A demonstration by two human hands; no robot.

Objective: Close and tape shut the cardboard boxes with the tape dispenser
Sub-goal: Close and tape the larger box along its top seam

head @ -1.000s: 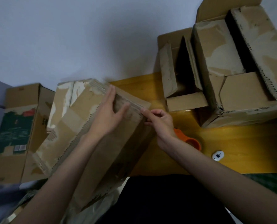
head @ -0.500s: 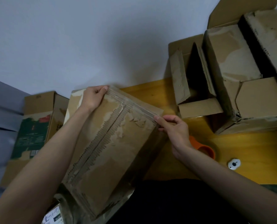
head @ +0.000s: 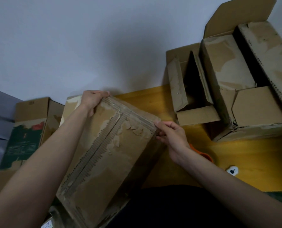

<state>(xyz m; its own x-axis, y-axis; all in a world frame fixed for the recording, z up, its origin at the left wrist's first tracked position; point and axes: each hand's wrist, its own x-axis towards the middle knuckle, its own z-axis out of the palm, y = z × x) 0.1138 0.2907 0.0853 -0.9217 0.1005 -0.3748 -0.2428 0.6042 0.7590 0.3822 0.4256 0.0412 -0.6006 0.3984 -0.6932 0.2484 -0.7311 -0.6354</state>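
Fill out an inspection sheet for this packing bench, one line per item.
Surface: yellow wooden table.
Job's things: worn box held tilted, flaps closed, untaped; orange tape dispenser lies behind the right wrist; two open boxes at back right.
Clutter: small white object; green-printed box at left.
Hands: left hand grips the box's far corner; right hand pinches its right corner.
Cables: nothing seen.
Surroundings: plain pale wall.

Yellow wooden table, two open cardboard boxes, orange tape dispenser, small white object
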